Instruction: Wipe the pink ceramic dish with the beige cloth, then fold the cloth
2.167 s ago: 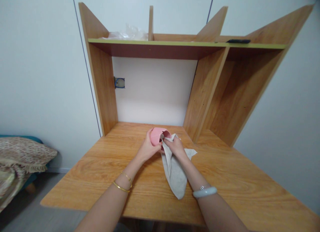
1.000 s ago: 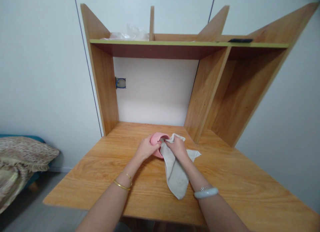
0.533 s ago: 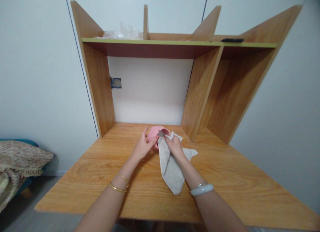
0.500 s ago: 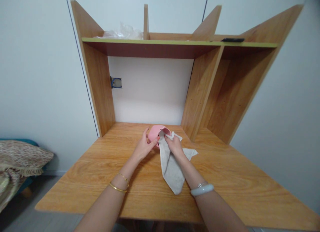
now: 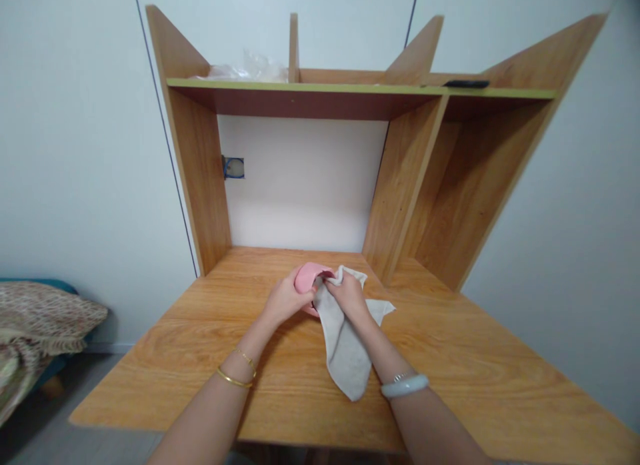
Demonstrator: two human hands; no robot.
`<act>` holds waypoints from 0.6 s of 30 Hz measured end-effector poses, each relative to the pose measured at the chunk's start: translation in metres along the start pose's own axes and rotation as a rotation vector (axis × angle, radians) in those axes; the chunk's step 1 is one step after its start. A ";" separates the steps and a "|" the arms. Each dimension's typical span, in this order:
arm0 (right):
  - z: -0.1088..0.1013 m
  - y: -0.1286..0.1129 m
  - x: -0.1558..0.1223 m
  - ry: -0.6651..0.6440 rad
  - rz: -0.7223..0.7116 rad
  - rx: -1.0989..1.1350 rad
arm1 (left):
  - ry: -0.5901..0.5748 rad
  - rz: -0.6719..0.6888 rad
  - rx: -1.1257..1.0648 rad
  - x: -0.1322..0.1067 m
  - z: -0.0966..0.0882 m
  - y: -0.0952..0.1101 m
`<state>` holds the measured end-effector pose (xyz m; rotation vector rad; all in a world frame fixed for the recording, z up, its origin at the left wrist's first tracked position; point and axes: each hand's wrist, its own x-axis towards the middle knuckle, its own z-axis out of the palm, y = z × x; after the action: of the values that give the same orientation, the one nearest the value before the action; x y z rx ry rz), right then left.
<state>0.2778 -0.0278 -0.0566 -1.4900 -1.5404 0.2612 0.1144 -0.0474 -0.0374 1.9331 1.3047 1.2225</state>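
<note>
My left hand (image 5: pixel 287 297) is wrapped around the left side of a pink hollow container (image 5: pixel 309 273), tilted with its opening toward the right. What kind of container it is, I cannot make out. My right hand (image 5: pixel 349 293) grips a light grey cloth (image 5: pixel 346 351) and presses a bunched part of it at the container's mouth. The rest of the cloth hangs below that hand and spreads to its right over the desk. The fingertips of my right hand are partly hidden by the cloth, and the container's inside is mostly covered.
The wooden desk (image 5: pixel 200 371) carries a hutch with upright dividers and a shelf (image 5: pixel 320 88). On the shelf lie a clear plastic bag (image 5: pixel 250 68) and a flat black object (image 5: pixel 466 83). A wall socket opening (image 5: pixel 234 167) is at the back left. A patterned blanket (image 5: pixel 47 311) lies far left.
The pink container has tipped and shifted slightly down and left in my left hand. My right hand stays at its mouth with the cloth, whose hanging corner sits a little lower.
</note>
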 end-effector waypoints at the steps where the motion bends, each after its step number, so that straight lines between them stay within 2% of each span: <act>1: -0.001 0.000 0.000 -0.003 -0.018 -0.039 | -0.010 -0.006 0.027 0.000 -0.001 0.000; 5: -0.003 -0.003 -0.002 -0.012 -0.053 -0.045 | -0.028 -0.031 -0.013 -0.001 -0.002 0.000; 9: -0.002 0.001 0.001 0.041 0.018 0.066 | -0.008 -0.035 -0.197 0.000 0.003 -0.003; 14: 0.003 0.015 0.006 0.083 0.111 0.191 | -0.141 -0.020 -0.413 -0.002 0.015 -0.004; 18: 0.008 0.018 0.008 0.028 0.134 0.279 | -0.073 0.036 -0.403 -0.001 0.020 -0.004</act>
<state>0.2852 -0.0132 -0.0695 -1.3692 -1.3233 0.5106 0.1303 -0.0450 -0.0507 1.6971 0.9053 1.3034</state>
